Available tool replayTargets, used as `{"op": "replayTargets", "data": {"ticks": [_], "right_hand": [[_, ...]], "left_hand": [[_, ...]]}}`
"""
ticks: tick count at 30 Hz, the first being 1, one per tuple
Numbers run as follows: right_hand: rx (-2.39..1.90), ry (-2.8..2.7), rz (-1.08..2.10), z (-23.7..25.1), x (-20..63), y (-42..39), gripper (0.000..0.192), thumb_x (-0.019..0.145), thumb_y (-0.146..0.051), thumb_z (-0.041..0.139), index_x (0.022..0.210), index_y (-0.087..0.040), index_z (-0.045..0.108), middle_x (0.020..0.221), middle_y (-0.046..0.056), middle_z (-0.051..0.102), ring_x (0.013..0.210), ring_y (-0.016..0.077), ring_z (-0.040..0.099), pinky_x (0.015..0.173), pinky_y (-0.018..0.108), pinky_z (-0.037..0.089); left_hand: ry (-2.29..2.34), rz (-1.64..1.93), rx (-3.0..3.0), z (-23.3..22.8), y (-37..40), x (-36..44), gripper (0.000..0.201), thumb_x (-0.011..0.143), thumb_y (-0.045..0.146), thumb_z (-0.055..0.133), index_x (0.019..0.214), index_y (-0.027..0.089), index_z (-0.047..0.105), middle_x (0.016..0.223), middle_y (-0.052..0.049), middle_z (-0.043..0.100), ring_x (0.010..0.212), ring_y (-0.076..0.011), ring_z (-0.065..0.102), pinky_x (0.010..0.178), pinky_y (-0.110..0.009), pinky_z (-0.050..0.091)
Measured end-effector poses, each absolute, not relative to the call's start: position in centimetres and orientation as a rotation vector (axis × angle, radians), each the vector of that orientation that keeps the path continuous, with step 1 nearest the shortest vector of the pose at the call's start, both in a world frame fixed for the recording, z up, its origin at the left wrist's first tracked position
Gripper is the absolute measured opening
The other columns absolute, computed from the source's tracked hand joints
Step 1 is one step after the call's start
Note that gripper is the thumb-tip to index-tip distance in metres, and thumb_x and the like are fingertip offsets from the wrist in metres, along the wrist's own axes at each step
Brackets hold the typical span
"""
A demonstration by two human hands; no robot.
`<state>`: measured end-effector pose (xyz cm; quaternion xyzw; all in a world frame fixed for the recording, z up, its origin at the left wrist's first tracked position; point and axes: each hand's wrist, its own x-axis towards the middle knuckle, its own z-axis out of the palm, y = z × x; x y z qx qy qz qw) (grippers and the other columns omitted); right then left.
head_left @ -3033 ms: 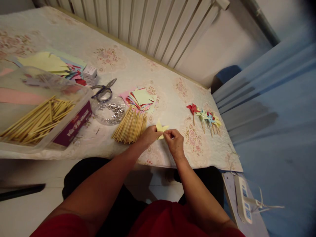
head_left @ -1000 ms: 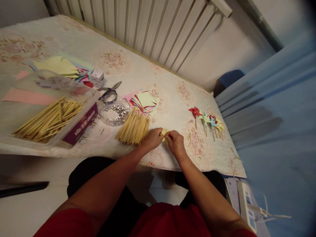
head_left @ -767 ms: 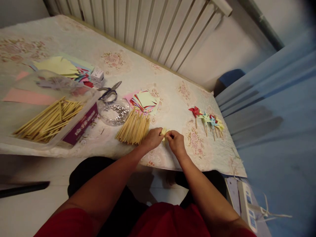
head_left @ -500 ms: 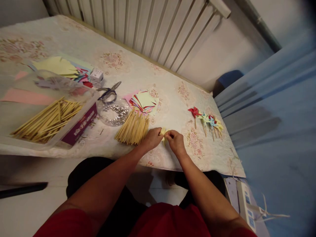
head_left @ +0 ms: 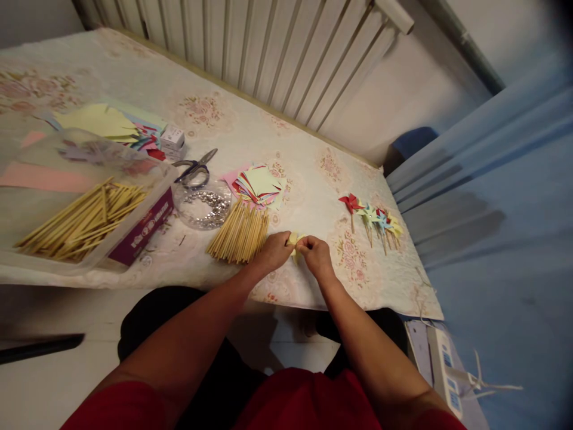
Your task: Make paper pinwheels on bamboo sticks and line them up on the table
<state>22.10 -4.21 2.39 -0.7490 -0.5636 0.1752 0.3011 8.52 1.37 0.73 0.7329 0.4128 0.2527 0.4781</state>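
Between my two hands is a small yellow paper piece [head_left: 294,238], folded or bent, near the table's front edge. My left hand [head_left: 278,249] pinches it from the left, and my right hand [head_left: 315,253] pinches it from the right, fingertips close together. The fingers cover much of the paper. Just left of my left hand lies a bundle of thin wooden sticks [head_left: 237,233]. Above the sticks rests a stack of coloured paper squares [head_left: 259,183]. Several paper pinwheels on sticks, a red pinwheel [head_left: 351,203] among them, lie to the right.
A clear plastic box [head_left: 154,206] of sticks stands at the left. Beside it are a round dish [head_left: 185,216] of small metal pieces, scissors [head_left: 196,169] and small white boxes [head_left: 172,138]. A radiator [head_left: 250,54] runs behind the table; a blue curtain [head_left: 501,209] hangs right.
Both hands stay together on the yellow paper, with only slight finger movement. The whole view has shifted a little.
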Motion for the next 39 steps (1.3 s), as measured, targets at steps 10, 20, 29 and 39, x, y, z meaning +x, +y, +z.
{"op": "replayTargets", "data": {"ticks": [10, 20, 29, 39], "right_hand": [[-1.855, -1.735, 0.317, 3.0, 22.2, -4.4, 0.013, 0.076, -0.02, 0.051, 0.068, -0.019, 0.061, 0.071, 0.002, 0.062, 0.071, 0.017, 0.054, 0.07, 0.029, 0.041], [-1.796, -1.871, 0.293, 3.4, 22.4, -4.2, 0.014, 0.077, -0.018, 0.051, 0.071, -0.02, 0.063, 0.076, 0.004, 0.063, 0.078, 0.0184, 0.056, 0.076, 0.03, 0.042], [-1.995, -1.4, 0.554, 2.2, 22.0, -3.9, 0.012, 0.072, -0.024, 0.052, 0.063, -0.02, 0.059, 0.061, -0.001, 0.059, 0.058, 0.0148, 0.051, 0.059, 0.026, 0.04], [-1.988, -1.431, 0.459, 2.2, 21.6, -3.9, 0.013, 0.074, -0.023, 0.051, 0.063, -0.02, 0.058, 0.062, -0.001, 0.059, 0.061, 0.015, 0.052, 0.06, 0.026, 0.041]], "left_hand": [[0.981, 0.649, 1.764, 0.9, 1.4, 8.5, 0.013, 0.079, 0.017, 0.048, 0.073, 0.014, 0.059, 0.065, 0.001, 0.054, 0.064, -0.0117, 0.045, 0.057, -0.024, 0.029], [0.961, 0.667, 1.75, 0.6, 1.6, 8.5, 0.012, 0.079, 0.017, 0.048, 0.073, 0.015, 0.058, 0.066, 0.002, 0.054, 0.064, -0.0116, 0.044, 0.057, -0.024, 0.029], [0.981, 0.668, 1.769, 0.2, 1.7, 8.6, 0.012, 0.079, 0.018, 0.049, 0.072, 0.014, 0.058, 0.065, 0.001, 0.054, 0.063, -0.0117, 0.044, 0.057, -0.024, 0.028], [1.005, 0.669, 1.778, 0.0, 1.9, 8.7, 0.012, 0.079, 0.019, 0.049, 0.073, 0.015, 0.059, 0.065, 0.001, 0.055, 0.062, -0.0118, 0.043, 0.056, -0.024, 0.027]]}}
